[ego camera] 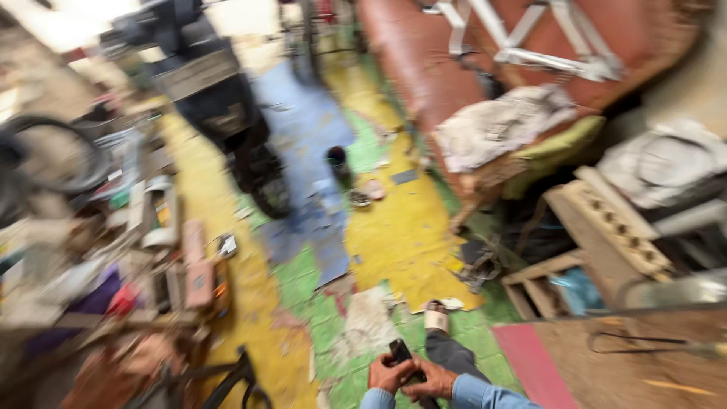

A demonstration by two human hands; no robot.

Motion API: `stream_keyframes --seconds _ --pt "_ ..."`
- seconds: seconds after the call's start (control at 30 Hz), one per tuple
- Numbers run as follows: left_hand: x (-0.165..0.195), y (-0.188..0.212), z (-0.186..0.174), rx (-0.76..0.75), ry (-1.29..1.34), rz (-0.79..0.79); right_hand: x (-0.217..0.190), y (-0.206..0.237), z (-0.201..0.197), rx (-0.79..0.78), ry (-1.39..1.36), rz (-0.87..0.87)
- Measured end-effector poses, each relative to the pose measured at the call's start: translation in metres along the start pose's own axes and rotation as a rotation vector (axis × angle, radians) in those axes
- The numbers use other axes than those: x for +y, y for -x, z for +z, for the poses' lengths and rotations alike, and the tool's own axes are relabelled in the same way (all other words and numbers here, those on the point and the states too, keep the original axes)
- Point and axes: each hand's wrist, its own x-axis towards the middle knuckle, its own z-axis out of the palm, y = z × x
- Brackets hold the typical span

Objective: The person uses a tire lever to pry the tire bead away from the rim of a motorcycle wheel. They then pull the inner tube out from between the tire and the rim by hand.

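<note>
The dark tool (pixel 400 353) is held at the bottom edge of the view, at about 6 o'clock, over the patchy green and yellow floor (pixel 394 235). Its kind cannot be told through the motion blur; only a short black bar is seen. The left hand (pixel 388 373) is wrapped around its lower part, fingers curled shut on it. The right hand (pixel 433 380) is pressed against the left from the 3 o'clock side and also seems closed on the lower end, though how firm its grip is cannot be told. The tool's long axis runs from the hands up toward 11 o'clock, so the free end sticks out above the left hand, which is the nearer one to it. A sandalled foot (pixel 437 316) is seen just beyond the hands at 1 o'clock. Cluttered parts are piled at 9 o'clock, and a wooden surface (pixel 644 363) lies at 3 o'clock.
</note>
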Motion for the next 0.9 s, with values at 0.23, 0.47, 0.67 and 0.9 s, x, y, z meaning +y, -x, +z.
stream_keyframes --seconds 0.23,0.47,0.67,0.9 --pt "0.09 -0.104 0.127 -0.244 -0.183 0.437 -0.032 0.044 -0.188 0.608 -0.36 0.064" --pt "0.294 -0.228 0.119 -0.344 0.03 0.641 -0.118 0.099 -0.506 2.045 0.258 0.255" --pt "0.461 -0.179 0.095 -0.137 0.189 0.656 -0.147 0.177 -0.663 2.094 0.27 0.46" --pt "0.482 -0.171 0.03 0.102 0.328 0.659 -0.162 0.174 -0.668 1.925 0.292 0.761"
